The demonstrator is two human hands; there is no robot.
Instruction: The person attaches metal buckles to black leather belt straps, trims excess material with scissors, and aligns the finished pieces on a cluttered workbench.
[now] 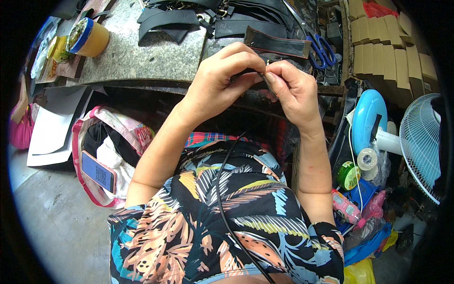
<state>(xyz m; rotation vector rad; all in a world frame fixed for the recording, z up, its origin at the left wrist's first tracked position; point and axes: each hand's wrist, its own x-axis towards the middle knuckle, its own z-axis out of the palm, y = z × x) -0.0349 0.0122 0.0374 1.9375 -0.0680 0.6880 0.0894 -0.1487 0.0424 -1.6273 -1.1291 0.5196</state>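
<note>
Above my lap, close to the front edge of the bench, both hands are raised and almost meeting. My left hand (227,71) is closed, its thumb and fingers curled around a thin dark strip (266,80). The thumb and forefinger of my right hand (294,91) pinch the same strip. A small shiny bit shows at its upper end, but my fingers hide most of the piece. Just beyond them lies a flat dark band with red stitching (276,43). Blue-handled scissors (323,51) rest to its right, and black leather-like straps (170,20) are piled farther back.
On the stone-topped bench (142,61), a blue-rimmed tub (92,40) stands at the left. Below it sits an open bag (78,156) with a phone (98,171) on it. A white fan (423,142) and stacked brown cardboard pieces (385,52) are at the right.
</note>
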